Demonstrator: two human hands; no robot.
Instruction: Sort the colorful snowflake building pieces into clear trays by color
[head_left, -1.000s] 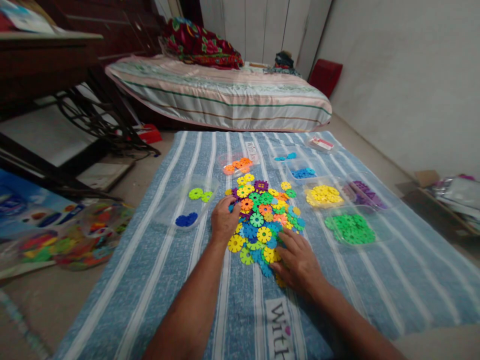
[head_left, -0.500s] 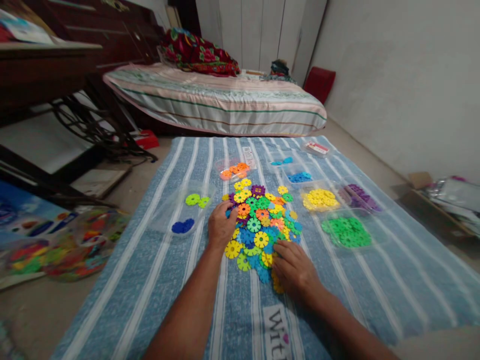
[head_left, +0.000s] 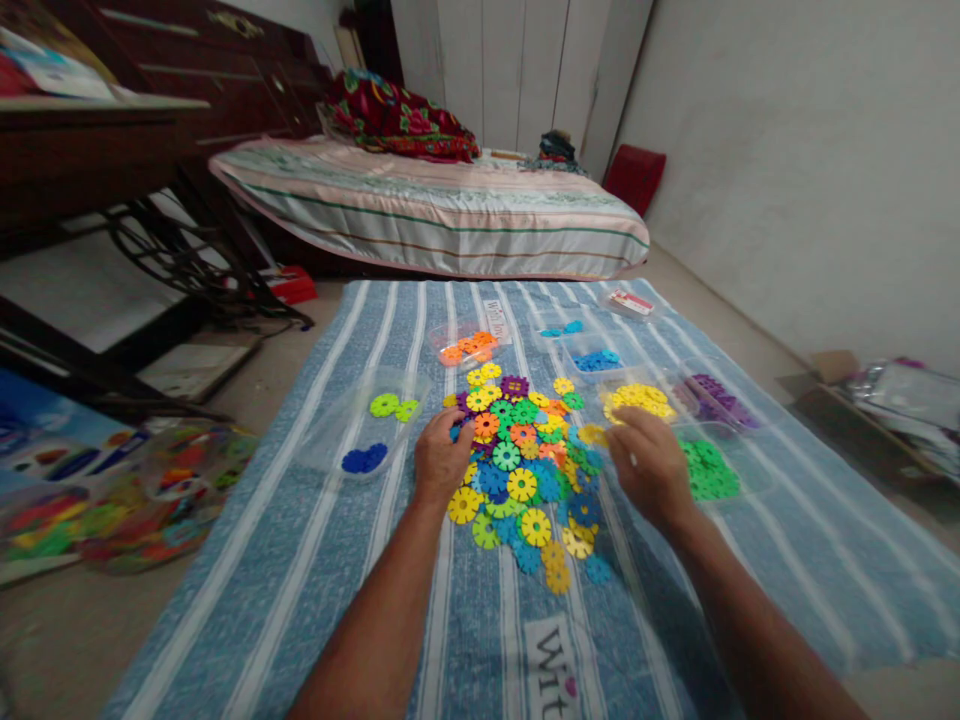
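A heap of flower-shaped plastic discs (head_left: 522, 485) in mixed colours lies on the striped blue cloth (head_left: 315, 600). At the heap's left edge is my left hand (head_left: 439, 462), its thumb and fingers closed around a blue disc (head_left: 455, 432) that is mostly hidden. My right hand (head_left: 646, 468) is raised at the heap's right side, pinching a yellow disc (head_left: 592, 435) at its fingertips. Just beyond that hand sits a clear tray of yellow discs (head_left: 641, 401). A tray of green discs (head_left: 711, 470) is partly hidden behind the same hand.
Other clear trays hold orange discs (head_left: 471, 347), blue discs (head_left: 596, 360) and purple discs (head_left: 716, 400). On the left, another tray (head_left: 319, 440) holds lime discs (head_left: 385, 405) and dark blue discs (head_left: 365, 458). A bed (head_left: 450, 215) stands beyond the cloth.
My right hand has moved from the heap's near right edge up and right toward the yellow tray, with a yellow disc in its fingers. My left hand has stayed nearly still.
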